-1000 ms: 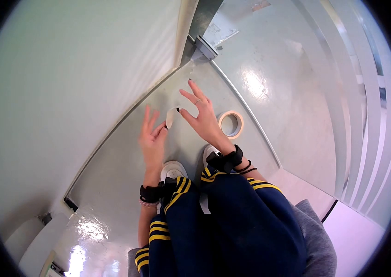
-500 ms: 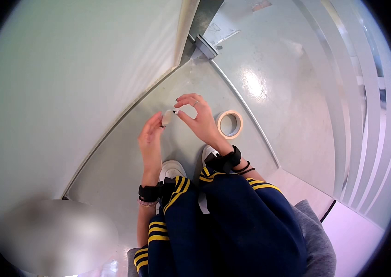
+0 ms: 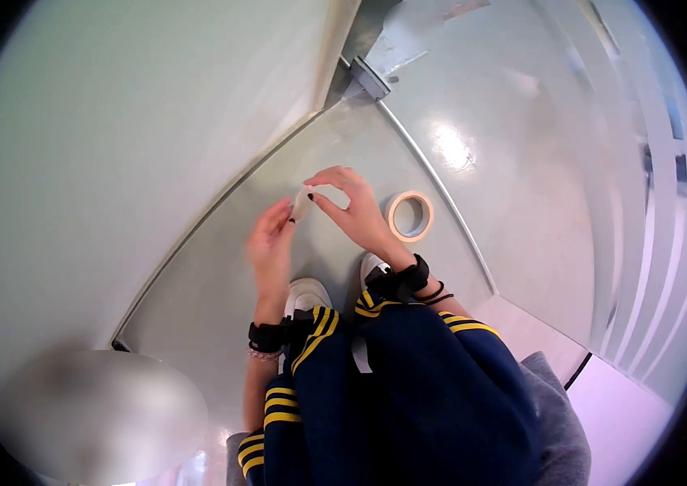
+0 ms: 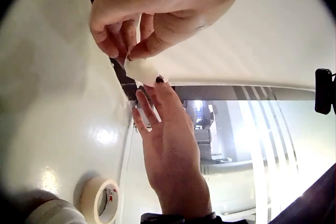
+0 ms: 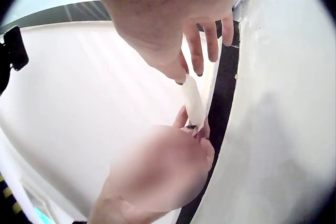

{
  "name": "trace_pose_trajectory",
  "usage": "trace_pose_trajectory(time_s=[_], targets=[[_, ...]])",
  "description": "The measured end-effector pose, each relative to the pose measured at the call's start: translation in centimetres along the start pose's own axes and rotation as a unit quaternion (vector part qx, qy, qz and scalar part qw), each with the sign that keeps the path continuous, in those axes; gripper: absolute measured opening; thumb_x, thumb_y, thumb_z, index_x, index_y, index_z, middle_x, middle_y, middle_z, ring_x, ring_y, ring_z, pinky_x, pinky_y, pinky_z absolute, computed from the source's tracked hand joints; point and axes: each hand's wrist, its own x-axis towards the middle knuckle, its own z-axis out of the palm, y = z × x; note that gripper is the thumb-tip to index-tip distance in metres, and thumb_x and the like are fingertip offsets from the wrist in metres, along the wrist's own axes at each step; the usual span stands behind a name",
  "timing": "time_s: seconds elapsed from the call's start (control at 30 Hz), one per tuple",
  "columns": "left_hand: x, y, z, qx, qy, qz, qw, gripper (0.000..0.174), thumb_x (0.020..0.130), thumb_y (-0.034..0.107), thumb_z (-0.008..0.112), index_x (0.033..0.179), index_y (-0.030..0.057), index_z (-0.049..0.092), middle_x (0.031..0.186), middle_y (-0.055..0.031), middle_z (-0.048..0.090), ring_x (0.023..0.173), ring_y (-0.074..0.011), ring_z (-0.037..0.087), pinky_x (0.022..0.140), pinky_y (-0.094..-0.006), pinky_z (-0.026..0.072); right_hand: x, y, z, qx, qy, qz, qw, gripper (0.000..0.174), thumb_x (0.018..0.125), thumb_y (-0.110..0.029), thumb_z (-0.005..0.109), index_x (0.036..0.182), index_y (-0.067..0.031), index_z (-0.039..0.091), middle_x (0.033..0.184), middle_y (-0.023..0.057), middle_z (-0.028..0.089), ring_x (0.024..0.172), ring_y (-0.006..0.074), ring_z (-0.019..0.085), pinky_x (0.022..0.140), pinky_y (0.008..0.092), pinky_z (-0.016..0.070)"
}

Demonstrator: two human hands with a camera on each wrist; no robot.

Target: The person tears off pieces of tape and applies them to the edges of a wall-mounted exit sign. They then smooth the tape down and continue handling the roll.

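A short strip of cream masking tape (image 3: pixel 301 205) is stretched between the two hands, above the floor. My left hand (image 3: pixel 269 245) pinches its lower end between thumb and fingers, seen close up in the right wrist view. At the other end of the strip (image 5: pixel 193 100), my right hand (image 3: pixel 357 215) pinches with thumb and index finger while the other fingers extend past it. To the right of that hand, a roll of masking tape (image 3: pixel 428 217) lies flat on the floor; the left wrist view also catches the roll (image 4: pixel 92 200) at its bottom edge.
A pale wall panel (image 3: pixel 157 146) rises on the left. On the right, a glass partition with frosted stripes (image 3: pixel 643 243) stands beyond a thin metal floor strip (image 3: pixel 441 190). A metal bracket (image 3: pixel 370 78) sits at the corner. White shoes (image 3: pixel 309 293) are below the hands.
The right hand's spread index finger has come in towards its thumb at the tape. The left hand's raised fingers have folded in around the lower end. The roll stays on the floor.
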Motion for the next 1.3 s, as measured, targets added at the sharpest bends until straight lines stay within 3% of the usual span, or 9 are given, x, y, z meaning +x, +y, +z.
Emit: trace_pose_trajectory(time_s=[0.23, 0.33, 0.43, 0.57, 0.73, 0.8, 1.03, 1.1, 1.3], targets=[[-0.5, 0.9, 0.4, -0.073, -0.077, -0.012, 0.994, 0.045, 0.084, -0.004, 0.054, 0.128, 0.004, 0.049, 0.12, -0.0131, 0.059, 0.109, -0.0151, 0.055, 0.094, -0.0278, 0.0408, -0.1, -0.4, 0.2, 0.016, -0.006, 0.056, 0.998, 0.016, 0.083, -0.007, 0.06, 0.097, -0.0015, 0.064, 0.096, 0.0108, 0.064, 0.092, 0.0215, 0.057, 0.086, 0.0314, 0.0412], [-0.7, 1.4, 0.1, -0.06, -0.063, -0.044, 0.995, 0.045, 0.085, -0.002, 0.057, 0.129, 0.0039, 0.049, 0.114, -0.0135, 0.062, 0.103, -0.0145, 0.057, 0.091, -0.0274, 0.043, -0.1, -0.4, 0.4, 0.029, 0.006, 0.069, 0.997, 0.016, 0.086, -0.009, 0.057, 0.098, -0.0006, 0.063, 0.095, 0.0102, 0.065, 0.09, 0.0187, 0.056, 0.085, 0.0283, 0.0405], [-0.4, 0.8, -0.2, -0.055, -0.046, -0.054, 0.996, 0.046, 0.085, -0.001, 0.059, 0.129, 0.0039, 0.049, 0.111, -0.0144, 0.064, 0.098, -0.0145, 0.06, 0.087, -0.0265, 0.0455, -0.2, -0.4, 0.4, 0.035, 0.025, 0.072, 0.996, 0.016, 0.085, -0.005, 0.056, 0.097, -0.0024, 0.065, 0.093, 0.0137, 0.066, 0.091, 0.0262, 0.061, 0.079, 0.0327, 0.0462], [-0.4, 0.5, -0.3, -0.096, -0.024, -0.056, 0.994, 0.045, 0.083, 0.0, 0.062, 0.127, 0.0033, 0.05, 0.108, -0.0145, 0.065, 0.094, -0.0146, 0.061, 0.084, -0.0262, 0.0471, -0.4, -0.3, 0.5, 0.03, 0.005, 0.082, 0.996, 0.019, 0.088, -0.006, 0.054, 0.104, -0.0032, 0.065, 0.098, 0.0101, 0.065, 0.092, 0.0183, 0.056, 0.082, 0.029, 0.0427], [-0.2, -0.5, -0.6, -0.107, 0.04, -0.032, 0.993, 0.029, 0.081, 0.0, 0.066, 0.108, 0.0004, 0.056, 0.099, -0.0119, 0.066, 0.089, -0.014, 0.061, 0.08, -0.0259, 0.0474, -0.5, -0.5, 0.9, 0.028, -0.008, 0.091, 0.995, 0.022, 0.087, -0.005, 0.054, 0.106, -0.0034, 0.065, 0.098, 0.0111, 0.065, 0.09, 0.0182, 0.058, 0.079, 0.0287, 0.0442], [-0.2, -0.4, -0.6, -0.108, 0.046, -0.025, 0.993, 0.024, 0.08, 0.0, 0.067, 0.102, 0.0007, 0.056, 0.092, -0.01, 0.065, 0.085, -0.0127, 0.061, 0.077, -0.0245, 0.0473, -0.4, -0.6, 1.0, 0.007, 0.004, 0.077, 0.997, 0.022, 0.082, -0.004, 0.056, 0.101, -0.0051, 0.067, 0.094, 0.0135, 0.066, 0.088, 0.0281, 0.06, 0.078, 0.0339, 0.0452], [0.0, -0.5, -1.0, -0.084, 0.058, -0.025, 0.994, 0.014, 0.083, 0.006, 0.068, 0.089, 0.0047, 0.055, 0.08, -0.0017, 0.058, 0.077, -0.0107, 0.057, 0.073, -0.0232, 0.0449, -0.9, -0.7, 1.5, 0.024, -0.012, 0.071, 0.997, 0.025, 0.082, -0.004, 0.057, 0.105, -0.007, 0.067, 0.094, 0.0131, 0.065, 0.088, 0.0264, 0.06, 0.078, 0.0338, 0.0449], [-0.2, -0.4, -1.1, -0.044, 0.073, -0.036, 0.996, 0.013, 0.085, 0.009, 0.065, 0.092, 0.0041, 0.056, 0.082, -0.0025, 0.059, 0.077, -0.0111, 0.057, 0.074, -0.0237, 0.0451, -0.9, -1.0, 1.5, 0.048, -0.044, 0.099, 0.993, 0.024, 0.086, -0.002, 0.055, 0.107, -0.0039, 0.065, 0.099, 0.012, 0.064, 0.091, 0.0204, 0.061, 0.082, 0.0289, 0.0451], [-0.5, -1.1, -1.4, -0.015, 0.092, -0.019, 0.995, 0.025, 0.093, 0.018, 0.052, 0.109, -0.0004, 0.058, 0.089, -0.0056, 0.061, 0.082, -0.0127, 0.058, 0.076, -0.0263, 0.0457, -1.0, -0.3, 1.6, 0.036, -0.034, 0.051, 0.997, 0.018, 0.084, -0.002, 0.056, 0.099, -0.0037, 0.066, 0.093, 0.011, 0.066, 0.087, 0.0226, 0.062, 0.08, 0.0312, 0.0469]])
